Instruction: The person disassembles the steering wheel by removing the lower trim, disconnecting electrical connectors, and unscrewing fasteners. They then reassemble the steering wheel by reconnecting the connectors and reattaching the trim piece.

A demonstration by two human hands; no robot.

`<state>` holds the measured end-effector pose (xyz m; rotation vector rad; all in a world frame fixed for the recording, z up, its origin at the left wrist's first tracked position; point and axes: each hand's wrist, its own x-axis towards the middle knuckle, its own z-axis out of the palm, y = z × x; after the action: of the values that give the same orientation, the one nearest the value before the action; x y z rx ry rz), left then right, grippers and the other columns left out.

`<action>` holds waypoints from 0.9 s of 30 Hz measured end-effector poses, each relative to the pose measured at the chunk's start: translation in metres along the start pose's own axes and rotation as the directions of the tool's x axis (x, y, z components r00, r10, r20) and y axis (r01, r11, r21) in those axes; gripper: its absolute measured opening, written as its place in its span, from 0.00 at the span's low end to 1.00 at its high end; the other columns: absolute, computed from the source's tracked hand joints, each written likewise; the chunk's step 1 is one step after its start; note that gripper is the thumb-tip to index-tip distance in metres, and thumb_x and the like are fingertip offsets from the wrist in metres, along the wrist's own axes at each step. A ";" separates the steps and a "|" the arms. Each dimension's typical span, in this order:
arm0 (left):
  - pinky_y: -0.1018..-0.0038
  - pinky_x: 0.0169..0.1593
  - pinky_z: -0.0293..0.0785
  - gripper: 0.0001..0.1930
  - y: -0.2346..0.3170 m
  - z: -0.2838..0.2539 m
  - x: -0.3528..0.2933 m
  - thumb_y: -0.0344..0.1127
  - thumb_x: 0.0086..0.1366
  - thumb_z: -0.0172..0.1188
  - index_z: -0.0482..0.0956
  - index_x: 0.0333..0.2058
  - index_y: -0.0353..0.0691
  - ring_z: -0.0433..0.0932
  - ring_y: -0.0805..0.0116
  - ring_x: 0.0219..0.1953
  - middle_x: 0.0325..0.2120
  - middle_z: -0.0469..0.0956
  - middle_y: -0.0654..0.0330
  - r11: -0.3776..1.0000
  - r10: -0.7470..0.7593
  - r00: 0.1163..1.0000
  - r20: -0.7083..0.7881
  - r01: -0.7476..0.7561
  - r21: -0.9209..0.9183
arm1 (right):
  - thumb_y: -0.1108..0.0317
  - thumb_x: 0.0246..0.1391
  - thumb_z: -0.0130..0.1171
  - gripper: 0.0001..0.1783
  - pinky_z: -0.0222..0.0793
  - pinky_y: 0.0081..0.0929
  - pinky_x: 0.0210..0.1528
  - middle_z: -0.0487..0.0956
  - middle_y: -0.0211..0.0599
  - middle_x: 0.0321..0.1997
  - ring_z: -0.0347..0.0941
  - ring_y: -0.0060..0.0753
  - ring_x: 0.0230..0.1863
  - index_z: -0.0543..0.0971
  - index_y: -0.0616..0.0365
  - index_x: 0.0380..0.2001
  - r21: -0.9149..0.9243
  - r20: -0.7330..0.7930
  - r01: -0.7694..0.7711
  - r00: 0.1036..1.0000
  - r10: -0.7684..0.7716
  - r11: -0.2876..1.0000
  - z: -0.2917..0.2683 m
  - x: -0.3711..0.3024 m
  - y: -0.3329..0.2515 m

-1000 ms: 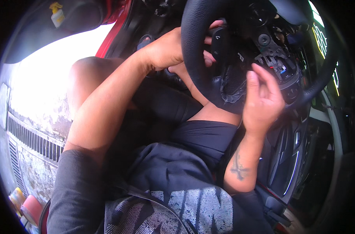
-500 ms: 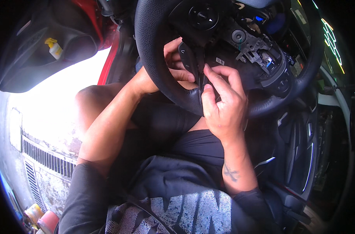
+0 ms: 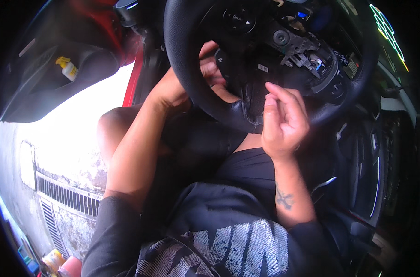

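In front of me is a black steering wheel (image 3: 178, 51), its centre uncovered so that grey metal and dark plastic parts (image 3: 306, 57) show. My left hand (image 3: 210, 69) reaches behind the left side of the rim. Its fingers close around a black button panel (image 3: 222, 62) with a phone symbol, loose-looking at its lower end; part of the hand is hidden by rim and panel. My right hand (image 3: 286, 120) hovers by the lower rim, apart from the panel. Thumb and forefinger are bent toward each other, and anything between them is too small to make out.
Another button pad (image 3: 239, 20) sits at the wheel's upper left. To the left, an open red-edged car door holds a yellow-topped spray bottle (image 3: 68, 69) in its pocket. Outside lies a floor grate (image 3: 67, 193). Seat and console trim (image 3: 357, 157) border my right side.
My right hand has drawn back from the button panel, to the right and slightly down. The left hand stays at the panel, its thumb shifted behind. The whole view has tilted a little.
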<state>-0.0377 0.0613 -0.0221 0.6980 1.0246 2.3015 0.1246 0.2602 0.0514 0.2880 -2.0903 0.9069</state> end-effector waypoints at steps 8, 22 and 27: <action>0.63 0.43 0.87 0.22 0.012 0.008 0.006 0.49 0.70 0.77 0.82 0.52 0.42 0.87 0.64 0.35 0.34 0.81 0.61 1.000 0.007 0.988 -0.154 -0.011 -0.021 | 0.83 0.63 0.65 0.12 0.57 0.15 0.28 0.82 0.30 0.40 0.60 0.10 0.23 0.88 0.64 0.49 0.081 -0.119 0.030 0.993 -0.021 0.996 -0.002 -0.007 -0.001; 0.50 0.55 0.89 0.22 -0.007 -0.014 0.013 0.53 0.79 0.64 0.83 0.59 0.44 0.90 0.55 0.49 0.48 0.89 0.51 0.901 0.042 0.978 0.204 0.051 -0.430 | 0.85 0.62 0.64 0.12 0.58 0.15 0.29 0.81 0.29 0.38 0.58 0.10 0.23 0.87 0.65 0.47 0.100 -0.150 0.051 0.988 -0.035 0.994 0.000 -0.006 0.000; 0.48 0.56 0.88 0.28 0.007 0.019 0.009 0.58 0.79 0.61 0.77 0.68 0.49 0.85 0.53 0.60 0.62 0.83 0.53 0.973 -0.043 0.999 -0.009 0.040 -0.227 | 0.84 0.61 0.64 0.12 0.56 0.15 0.28 0.81 0.28 0.38 0.57 0.10 0.22 0.88 0.64 0.47 0.073 -0.140 0.052 0.989 -0.041 0.996 -0.002 -0.004 0.000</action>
<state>-0.0337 0.0726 -0.0037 0.5625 0.7582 2.3418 0.1285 0.2607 0.0493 0.3041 -1.9169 0.9537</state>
